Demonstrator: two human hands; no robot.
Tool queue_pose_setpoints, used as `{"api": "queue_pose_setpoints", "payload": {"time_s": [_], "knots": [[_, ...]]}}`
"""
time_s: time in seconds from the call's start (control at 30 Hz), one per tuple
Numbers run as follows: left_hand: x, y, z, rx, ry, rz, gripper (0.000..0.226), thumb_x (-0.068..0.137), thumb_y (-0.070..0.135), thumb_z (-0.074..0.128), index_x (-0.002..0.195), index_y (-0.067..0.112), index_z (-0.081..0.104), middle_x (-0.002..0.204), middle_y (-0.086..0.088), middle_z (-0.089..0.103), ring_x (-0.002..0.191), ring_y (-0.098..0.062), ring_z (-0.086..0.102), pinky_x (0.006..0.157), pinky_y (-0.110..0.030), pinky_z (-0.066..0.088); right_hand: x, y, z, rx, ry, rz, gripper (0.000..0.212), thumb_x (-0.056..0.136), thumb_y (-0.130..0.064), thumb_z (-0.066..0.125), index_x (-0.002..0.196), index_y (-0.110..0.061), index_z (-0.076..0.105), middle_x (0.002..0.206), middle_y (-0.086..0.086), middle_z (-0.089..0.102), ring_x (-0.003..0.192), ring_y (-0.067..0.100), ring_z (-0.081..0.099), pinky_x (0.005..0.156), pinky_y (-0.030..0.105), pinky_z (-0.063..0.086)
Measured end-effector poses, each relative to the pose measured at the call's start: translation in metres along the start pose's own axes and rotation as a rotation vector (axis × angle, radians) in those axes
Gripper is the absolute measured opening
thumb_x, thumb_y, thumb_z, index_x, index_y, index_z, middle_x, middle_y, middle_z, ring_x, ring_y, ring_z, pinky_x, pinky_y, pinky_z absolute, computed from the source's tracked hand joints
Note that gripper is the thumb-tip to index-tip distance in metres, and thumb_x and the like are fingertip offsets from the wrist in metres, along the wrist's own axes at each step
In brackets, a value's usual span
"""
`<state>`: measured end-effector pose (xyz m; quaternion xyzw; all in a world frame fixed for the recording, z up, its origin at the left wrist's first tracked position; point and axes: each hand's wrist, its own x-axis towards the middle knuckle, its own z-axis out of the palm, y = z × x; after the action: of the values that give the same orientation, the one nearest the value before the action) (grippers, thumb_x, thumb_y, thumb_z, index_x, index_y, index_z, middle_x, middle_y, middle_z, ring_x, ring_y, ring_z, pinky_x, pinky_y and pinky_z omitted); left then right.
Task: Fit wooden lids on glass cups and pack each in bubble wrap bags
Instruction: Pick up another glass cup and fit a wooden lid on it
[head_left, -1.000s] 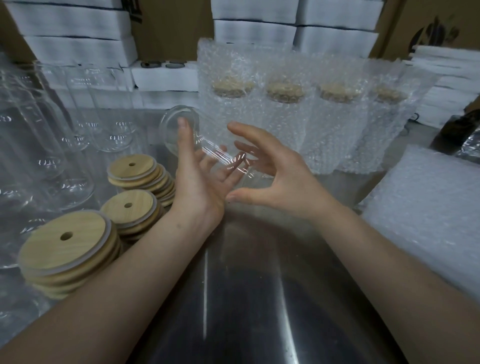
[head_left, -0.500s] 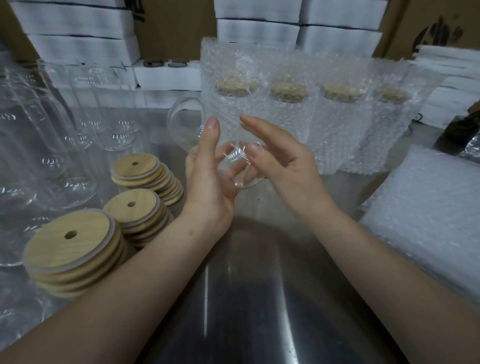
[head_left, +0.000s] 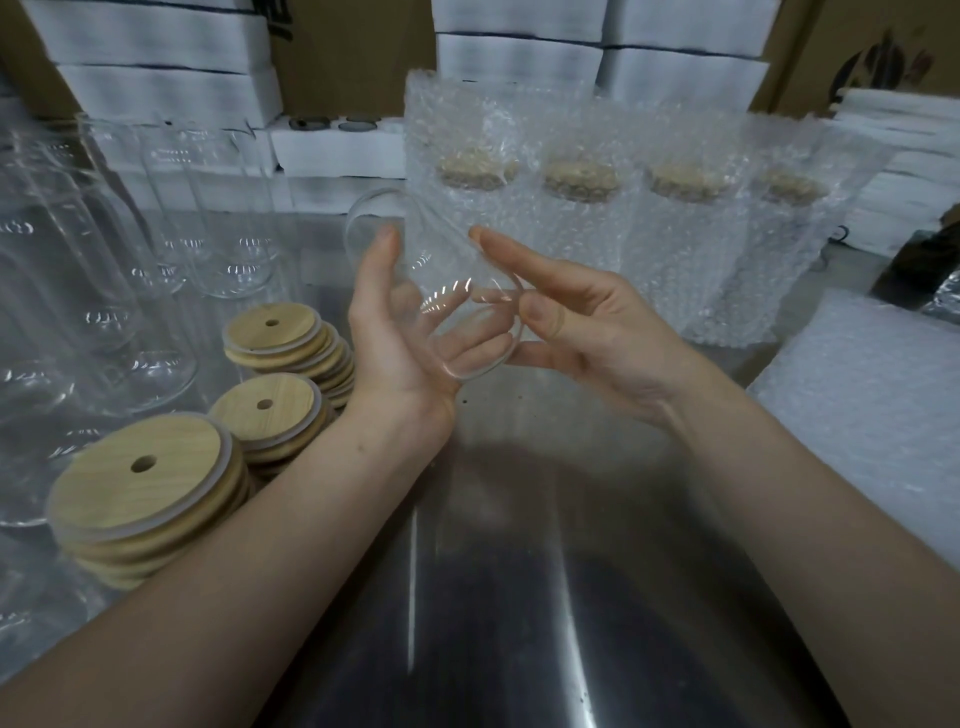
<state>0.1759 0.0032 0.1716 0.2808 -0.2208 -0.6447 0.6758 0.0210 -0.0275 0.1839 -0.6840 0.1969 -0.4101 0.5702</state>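
Together, left hand (head_left: 395, 343) and right hand (head_left: 587, 332) hold 1 glass cup (head_left: 436, 270).

A packing station in a stockroom: white foam boxes (head_left: 156, 93) stacked across the top; brown cardboard cartons (head_left: 872, 52) at upper right; a steel table (head_left: 519, 597) carrying ranks of glass cups (head_left: 104, 249) at left, stacked wooden lids (head_left: 140, 483), a row of wrapped cups (head_left: 582, 218), bubble wrap bags (head_left: 872, 405) piled at right.
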Motion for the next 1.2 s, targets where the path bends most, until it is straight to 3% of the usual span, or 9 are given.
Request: {"api": "queue_pose_setpoints", "payload": {"time_s": [0.1,0.23,0.43,0.57,0.77,0.87,0.97,1.1,1.2], "knots": [[0.002,0.0,-0.001,-0.055,0.009,-0.012,0.067,0.085,0.06,0.06,0.119,0.003,0.06,0.097,-0.014,0.075,0.086,-0.04,0.073,0.062,-0.04,0.059,0.0,-0.001,-0.002,0.002,-0.033,0.006,0.049,0.082,-0.017,0.065,0.13,-0.026,0.057,0.136,-0.01,0.058,0.123,0.01,0.058,0.092,0.036,0.054],[0.0,0.001,0.0,-0.151,0.034,-0.017,0.075,0.08,0.058,0.065,0.129,0.003,0.053,0.089,-0.017,0.074,0.075,-0.036,0.074,0.058,-0.04,0.057,0.0,-0.002,0.003,-0.107,0.002,-0.043,0.065,0.079,-0.005,0.067,0.138,-0.021,0.046,0.143,0.006,0.051,0.119,0.013,0.06,0.095,0.037,0.054],[-0.002,0.003,0.003,-0.232,0.041,-0.033,0.084,0.073,0.058,0.067,0.132,0.001,0.049,0.082,-0.018,0.074,0.071,-0.035,0.074,0.059,-0.039,0.057,0.001,0.002,0.012,-0.37,0.055,-0.163,0.079,0.071,-0.001,0.079,0.136,-0.033,0.047,0.133,-0.024,0.056,0.11,0.007,0.062,0.098,0.033,0.052],[-0.003,0.002,0.005,-0.3,0.07,-0.077,0.077,0.075,0.06,0.066,0.121,0.001,0.051,0.097,-0.022,0.07,0.071,-0.038,0.073,0.059,-0.039,0.057,0.001,0.003,0.018,-0.47,0.136,-0.216,0.076,0.067,-0.022,0.082,0.129,-0.054,0.052,0.136,-0.026,0.053,0.099,0.017,0.065,0.08,0.047,0.06],[-0.006,0.002,0.008,-0.343,0.055,-0.07,0.084,0.069,0.058,0.068,0.13,0.003,0.05,0.109,-0.021,0.068,0.08,-0.04,0.073,0.063,-0.039,0.058,-0.001,0.001,0.023,-0.651,0.206,-0.322,0.077,0.066,-0.033,0.084,0.133,-0.045,0.048,0.129,-0.026,0.054,0.09,0.014,0.064,0.065,0.037,0.06],[-0.008,0.001,0.01,-0.352,0.046,-0.033,0.096,0.056,0.056,0.071,0.133,0.004,0.05,0.116,-0.022,0.067,0.085,-0.041,0.073,0.065,-0.04,0.058,-0.002,0.001,0.028,-0.724,0.216,-0.369,0.079,0.066,-0.037,0.085,0.134,-0.038,0.044,0.127,-0.023,0.051,0.086,0.006,0.062,0.065,0.026,0.057],[-0.008,-0.001,0.01,-0.36,0.038,-0.016,0.085,0.071,0.059,0.067,0.134,0.004,0.049,0.122,-0.023,0.064,0.088,-0.041,0.072,0.066,-0.042,0.058,-0.002,0.005,0.033,-0.75,0.249,-0.378,0.081,0.064,-0.039,0.087,0.13,-0.039,0.041,0.129,-0.01,0.054,0.08,-0.003,0.056,0.066,0.014,0.048],[-0.01,-0.007,0.011,-0.377,-0.038,-0.07,0.092,0.065,0.058,0.069,0.139,0.008,0.048,0.129,-0.018,0.06,0.096,-0.038,0.071,0.075,-0.043,0.058,-0.005,0.009,0.045,-0.838,0.371,-0.338,0.082,0.06,-0.059,0.081,0.126,-0.038,0.037,0.127,-0.004,0.056,0.086,-0.011,0.047,0.071,0.011,0.038],[-0.013,-0.013,0.011,-0.369,-0.075,-0.082,0.088,0.076,0.06,0.064,0.146,0.012,0.04,0.134,-0.017,0.057,0.101,-0.035,0.07,0.074,-0.042,0.057,-0.005,0.009,0.056,-0.931,0.491,-0.313,0.08,0.059,-0.072,0.065,0.12,-0.032,0.032,0.123,-0.005,0.056,0.093,-0.007,0.048,0.073,0.019,0.042]]}}
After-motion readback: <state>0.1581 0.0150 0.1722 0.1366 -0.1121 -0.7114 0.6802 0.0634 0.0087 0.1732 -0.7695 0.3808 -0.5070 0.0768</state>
